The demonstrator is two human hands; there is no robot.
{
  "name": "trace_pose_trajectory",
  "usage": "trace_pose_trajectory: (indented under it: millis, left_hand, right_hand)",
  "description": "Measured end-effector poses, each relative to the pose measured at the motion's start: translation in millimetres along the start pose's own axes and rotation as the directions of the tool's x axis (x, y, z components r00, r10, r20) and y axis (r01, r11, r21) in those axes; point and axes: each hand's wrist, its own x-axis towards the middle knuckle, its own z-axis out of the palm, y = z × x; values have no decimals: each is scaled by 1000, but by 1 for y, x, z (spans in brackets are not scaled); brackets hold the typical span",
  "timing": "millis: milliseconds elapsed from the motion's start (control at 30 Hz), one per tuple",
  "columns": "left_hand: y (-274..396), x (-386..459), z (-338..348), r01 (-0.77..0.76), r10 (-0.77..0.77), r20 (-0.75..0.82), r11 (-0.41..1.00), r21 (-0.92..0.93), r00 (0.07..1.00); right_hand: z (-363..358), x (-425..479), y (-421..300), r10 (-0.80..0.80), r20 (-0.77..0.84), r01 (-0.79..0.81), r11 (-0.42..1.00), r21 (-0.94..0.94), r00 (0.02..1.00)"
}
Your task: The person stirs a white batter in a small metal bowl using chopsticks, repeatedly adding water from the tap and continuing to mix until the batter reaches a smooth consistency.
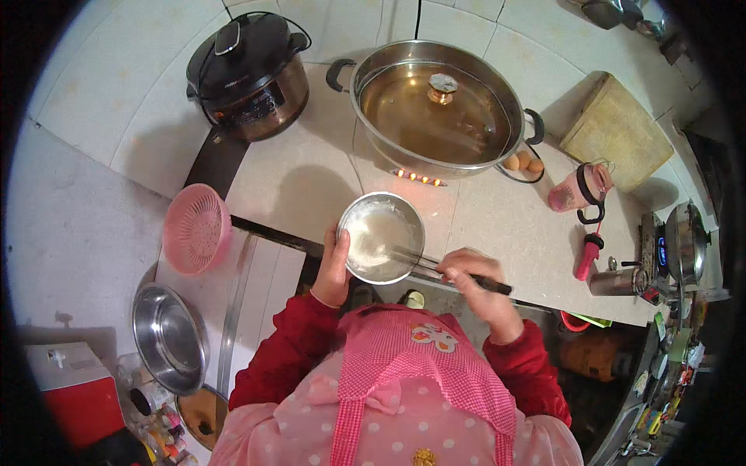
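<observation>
My left hand [334, 263] grips the side of a metal mixing bowl [382, 201] that is tilted towards me at the counter's front edge. Pale, whitish flour or batter [373, 250] coats the bowl's inside. My right hand [481, 285] is closed around the dark handle of what looks like a whisk or a pair of chopsticks [428, 266]; its blurred far end reaches into the bowl. Behind the bowl stands a wide two-handled metal pot [373, 137] under a lid with a faceted knob [443, 84].
A black-lidded electric cooker [250, 81] stands back left, beyond a pink plastic colander [198, 230] and a steel basin [169, 338]. Right of the pot are eggs [523, 161], a pink lidded cup [574, 189], a wooden cutting board [619, 134] and a lidded pan [685, 244].
</observation>
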Motion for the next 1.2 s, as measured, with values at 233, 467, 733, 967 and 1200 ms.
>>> trace_pose_trajectory:
  millis: [233, 467, 733, 967, 1200]
  left_hand:
    - [-9, -1, -3, -26, 32, -56, 994, 105, 998]
    - [-12, -1, -3, -25, 31, -60, 995, 94, 998]
    - [-18, -9, 12, 1, 16, -141, 993, 115, 990]
    - [-26, -5, 10, 35, -25, -165, 998, 60, 986]
    - [-25, -1, 15, 44, -45, -28, 999, -12, 999]
  right_hand:
    - [-19, 12, 1, -12, -85, 9, 999, -42, 996]
    - [-25, 1, 13, 141, -115, -139, 990, 19, 983]
    - [2, -20, 19, 394, 17, -378, 867, 326, 919]
    - [-23, -22, 9, 348, -21, -345, 935, 87, 937]
    - [1, -13, 9, 50, -119, -58, 996, -65, 992]
